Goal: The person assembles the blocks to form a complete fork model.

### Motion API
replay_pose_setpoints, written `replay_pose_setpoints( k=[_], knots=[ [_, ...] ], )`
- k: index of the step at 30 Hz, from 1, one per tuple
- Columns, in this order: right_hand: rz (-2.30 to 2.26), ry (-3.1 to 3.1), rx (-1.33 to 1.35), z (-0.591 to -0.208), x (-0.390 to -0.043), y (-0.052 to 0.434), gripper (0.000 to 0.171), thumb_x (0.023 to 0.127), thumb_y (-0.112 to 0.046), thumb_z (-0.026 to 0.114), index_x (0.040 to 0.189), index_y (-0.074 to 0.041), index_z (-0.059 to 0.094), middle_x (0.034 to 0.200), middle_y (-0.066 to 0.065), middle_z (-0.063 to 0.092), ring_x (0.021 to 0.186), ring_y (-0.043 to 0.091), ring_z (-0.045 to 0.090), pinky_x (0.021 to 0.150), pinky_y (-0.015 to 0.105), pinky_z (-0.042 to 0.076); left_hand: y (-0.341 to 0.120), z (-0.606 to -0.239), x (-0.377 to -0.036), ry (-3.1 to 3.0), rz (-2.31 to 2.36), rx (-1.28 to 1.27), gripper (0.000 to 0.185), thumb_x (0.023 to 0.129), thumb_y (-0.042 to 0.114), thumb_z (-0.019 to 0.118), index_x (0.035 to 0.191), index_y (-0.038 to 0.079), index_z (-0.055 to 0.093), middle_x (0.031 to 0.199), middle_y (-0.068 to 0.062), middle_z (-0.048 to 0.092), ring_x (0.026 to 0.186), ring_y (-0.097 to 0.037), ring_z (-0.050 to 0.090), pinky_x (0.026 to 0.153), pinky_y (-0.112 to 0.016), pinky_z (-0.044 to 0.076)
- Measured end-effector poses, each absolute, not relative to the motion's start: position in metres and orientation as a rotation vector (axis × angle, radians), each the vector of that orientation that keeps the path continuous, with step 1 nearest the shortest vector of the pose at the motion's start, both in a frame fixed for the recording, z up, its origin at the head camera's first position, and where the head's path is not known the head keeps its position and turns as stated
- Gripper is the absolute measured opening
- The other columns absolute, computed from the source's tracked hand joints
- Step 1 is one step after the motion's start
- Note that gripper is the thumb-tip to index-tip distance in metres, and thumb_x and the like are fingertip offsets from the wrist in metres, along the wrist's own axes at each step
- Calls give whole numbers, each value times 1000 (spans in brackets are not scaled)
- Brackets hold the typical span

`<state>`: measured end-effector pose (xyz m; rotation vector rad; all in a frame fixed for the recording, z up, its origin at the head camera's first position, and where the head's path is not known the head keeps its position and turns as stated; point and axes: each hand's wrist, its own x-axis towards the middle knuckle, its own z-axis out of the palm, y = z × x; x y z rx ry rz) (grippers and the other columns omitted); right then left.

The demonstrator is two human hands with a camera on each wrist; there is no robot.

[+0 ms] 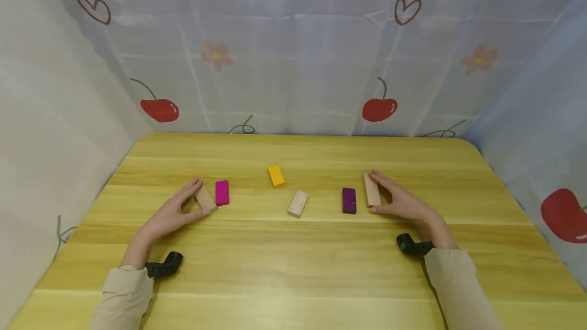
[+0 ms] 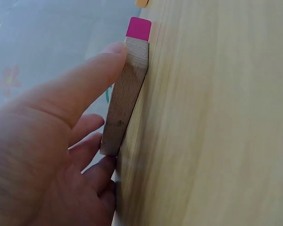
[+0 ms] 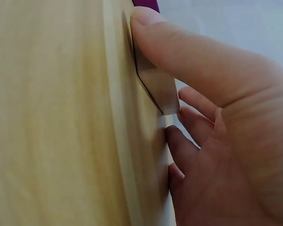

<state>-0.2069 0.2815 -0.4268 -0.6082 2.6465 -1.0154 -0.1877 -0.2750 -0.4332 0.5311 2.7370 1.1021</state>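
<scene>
My left hand (image 1: 168, 217) holds a plain wooden block (image 1: 205, 198) by its ends, thumb at the near end and fingers at the far one. The block lies flat and slanted on the table, close beside a magenta block (image 1: 222, 192). In the left wrist view, the thumb presses the wooden block (image 2: 125, 94) near the magenta one. My right hand (image 1: 403, 203) pinches another plain wooden block (image 1: 372, 190) lengthwise in the same way. To its left lies a dark purple block (image 1: 349, 200), with a small gap between. The right wrist view shows the thumb partly covering the held block (image 3: 160, 92).
Between the hands, a yellow block (image 1: 276, 176) and a speckled pale wooden block (image 1: 298, 203) lie apart on the wood-grain table (image 1: 293, 269). A printed curtain (image 1: 293, 75) hangs behind the table's far edge. Black wrist devices (image 1: 165, 265) sit on both wrists.
</scene>
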Motion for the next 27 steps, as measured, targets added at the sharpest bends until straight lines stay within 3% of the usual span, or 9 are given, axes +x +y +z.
replay_pose_setpoints(
  k=[9,27],
  knots=[
    [-1064,2621,-627,-433,-207,285,87,76,-33,69,143,-13,17,149,9,4,134,32,2,101,58,11,-274,-433,-185,2729,1100,528,78,82,35,62,142,8,20,148,-11,9,133,-35,7,100,-57,15],
    [-1062,2702,-572,-437,-209,283,90,72,-39,72,143,-16,21,146,13,13,131,37,11,97,61,16,-274,-432,-187,2728,1078,500,80,82,37,62,143,11,17,148,-10,8,133,-34,7,100,-57,15]
  ],
)
